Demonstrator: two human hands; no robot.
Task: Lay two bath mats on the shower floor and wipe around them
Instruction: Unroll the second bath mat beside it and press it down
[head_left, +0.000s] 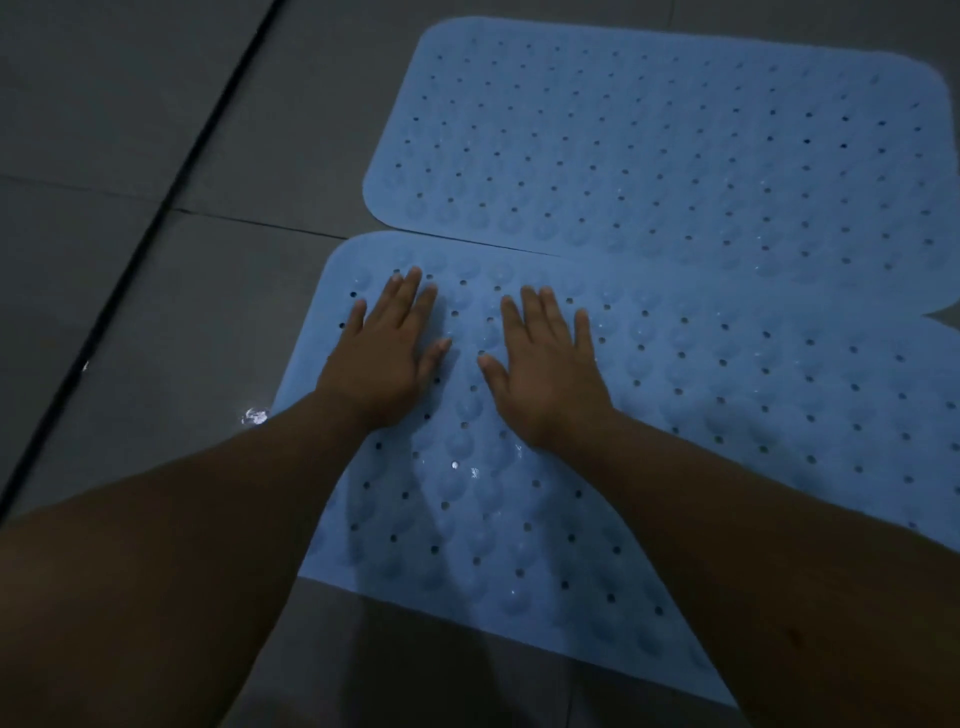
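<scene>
Dim light, view down at a grey tiled floor (156, 130).

Near mat (675, 395): pale blue, lies flat across the lower and middle frame. Long axis runs from the left-centre toward the right edge, tipping slightly downward to the right. Rounded corner at its upper left; its right end runs out of frame. Surface dotted with small round holes and rows of shallow bumps; a few wet glints near its middle.

Both hands lie on its left end, palms down, fingers straight and spread, gripping nothing. Left hand (387, 348) sits nearest the mat's left edge; right hand (545, 364) just beside it, thumbs close but apart. Fingers point toward the upper frame.

Far mat (649, 140): same blue, same holes and bumps, flat in the upper right. Long axis roughly parallel to the near one. Its lower edge meets or slightly overlaps the near mat's upper edge; cannot tell which lies on top.

Bare floor lies open to the left of both mats, crossed by a dark groove (171, 176) running diagonally from top centre to lower left. Small wet glint on the tile by the near mat's left edge.
</scene>
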